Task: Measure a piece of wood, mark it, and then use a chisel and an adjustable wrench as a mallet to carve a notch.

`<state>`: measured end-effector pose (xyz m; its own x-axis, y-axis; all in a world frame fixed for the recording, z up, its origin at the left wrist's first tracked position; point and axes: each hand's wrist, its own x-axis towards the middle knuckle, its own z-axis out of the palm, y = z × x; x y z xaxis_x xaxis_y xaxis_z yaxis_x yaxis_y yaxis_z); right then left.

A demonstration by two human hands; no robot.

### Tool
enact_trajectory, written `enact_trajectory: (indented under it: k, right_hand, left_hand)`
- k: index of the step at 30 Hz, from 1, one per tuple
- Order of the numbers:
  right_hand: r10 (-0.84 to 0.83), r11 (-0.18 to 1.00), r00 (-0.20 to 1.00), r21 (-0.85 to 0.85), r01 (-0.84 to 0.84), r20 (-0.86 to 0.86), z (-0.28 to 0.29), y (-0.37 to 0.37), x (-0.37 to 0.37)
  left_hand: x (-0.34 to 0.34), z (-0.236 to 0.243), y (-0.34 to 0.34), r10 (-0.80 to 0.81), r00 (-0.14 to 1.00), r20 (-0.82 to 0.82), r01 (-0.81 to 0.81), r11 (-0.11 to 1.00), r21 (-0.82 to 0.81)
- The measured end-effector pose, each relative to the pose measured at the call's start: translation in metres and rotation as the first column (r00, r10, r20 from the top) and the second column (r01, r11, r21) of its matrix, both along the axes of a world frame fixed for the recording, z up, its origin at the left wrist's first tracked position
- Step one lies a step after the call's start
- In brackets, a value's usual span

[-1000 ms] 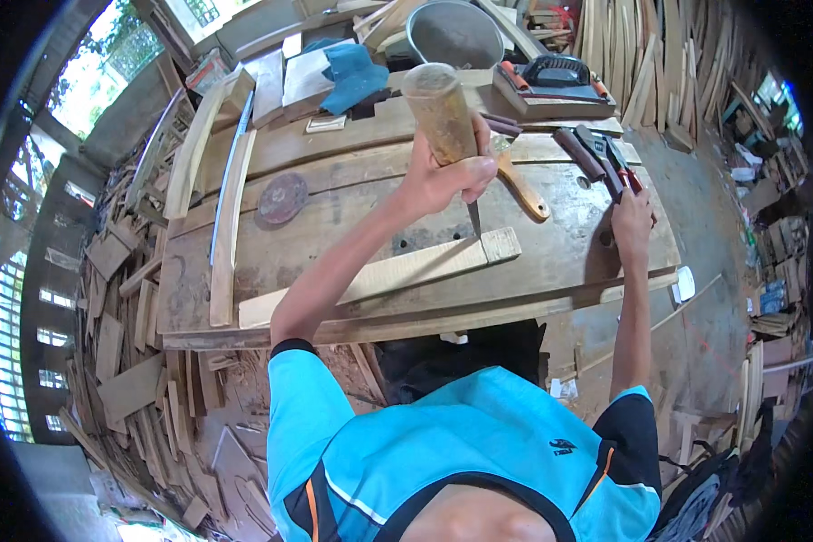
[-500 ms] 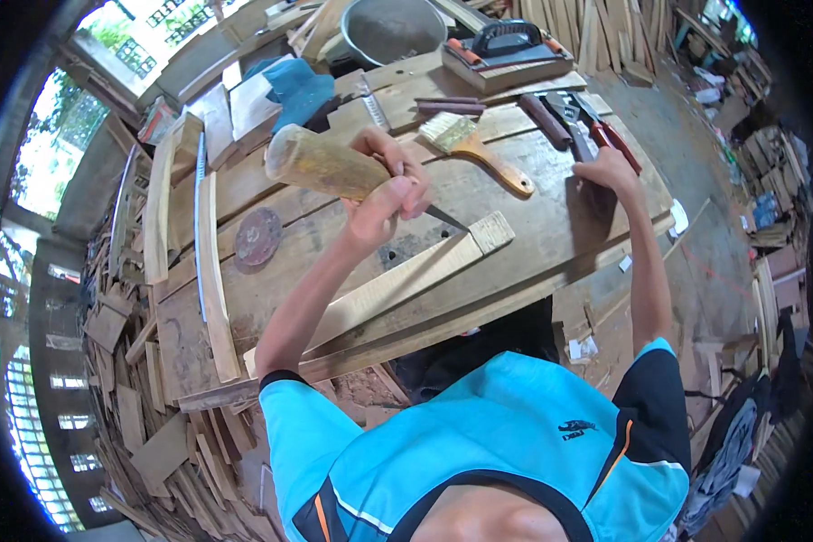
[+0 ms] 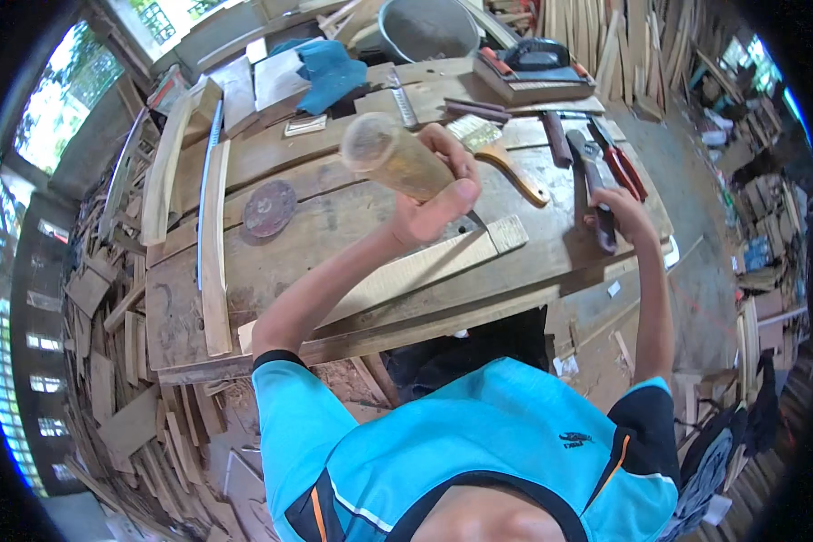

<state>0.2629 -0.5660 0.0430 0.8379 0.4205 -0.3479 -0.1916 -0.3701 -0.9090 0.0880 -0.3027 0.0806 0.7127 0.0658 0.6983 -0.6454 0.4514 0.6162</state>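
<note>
My left hand (image 3: 434,194) is wrapped round the thick, worn yellowish handle of a chisel (image 3: 397,163). Its dark narrow blade slants down to a scored line near the right end of a pale wooden strip (image 3: 425,266), which lies along the bench's near side. At the bench's right side, my right hand (image 3: 625,215) is closed on the handle of an adjustable wrench (image 3: 591,167), whose jaw end points away from me. Beside it lie red-handled pliers (image 3: 621,172) and a dark brown bar (image 3: 556,140). A wide paintbrush (image 3: 510,172) rests between the two hands.
The wooden workbench (image 3: 325,212) carries a round sanding disc (image 3: 269,208), long wood strips (image 3: 215,262) at left, a teal cloth (image 3: 330,72) and a black-handled sanding tool (image 3: 537,59) at the back. Behind stands a grey basin (image 3: 429,32). Scrap wood (image 3: 108,388) is piled at left.
My right hand has drawn the wrench slightly nearer me, its handle now lifted into the grip. The chisel stays in my left hand against the strip, and the view has shifted a little.
</note>
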Motion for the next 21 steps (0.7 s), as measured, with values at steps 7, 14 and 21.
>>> enact_trajectory:
  k: [7, 14, 21]
  right_hand:
    - [0.077, 0.997, 0.997, 0.030, -0.077, -0.007, 0.022, -0.020, -0.025]
    - [0.165, 0.985, 0.864, -0.038, -0.167, 0.477, 0.125, 0.023, -0.115]
    - [0.296, 0.936, 0.472, -0.153, -0.319, 0.830, 0.204, 0.048, -0.165]
  left_hand:
    - [-0.003, -0.005, -0.005, 0.182, 0.979, -0.091, -0.183, 0.983, -0.006]
    - [-0.001, 0.001, -0.013, 0.187, 0.982, -0.015, -0.184, 0.976, 0.114]
    - [0.001, 0.005, -0.013, 0.281, 0.960, 0.012, -0.279, 0.947, 0.159]
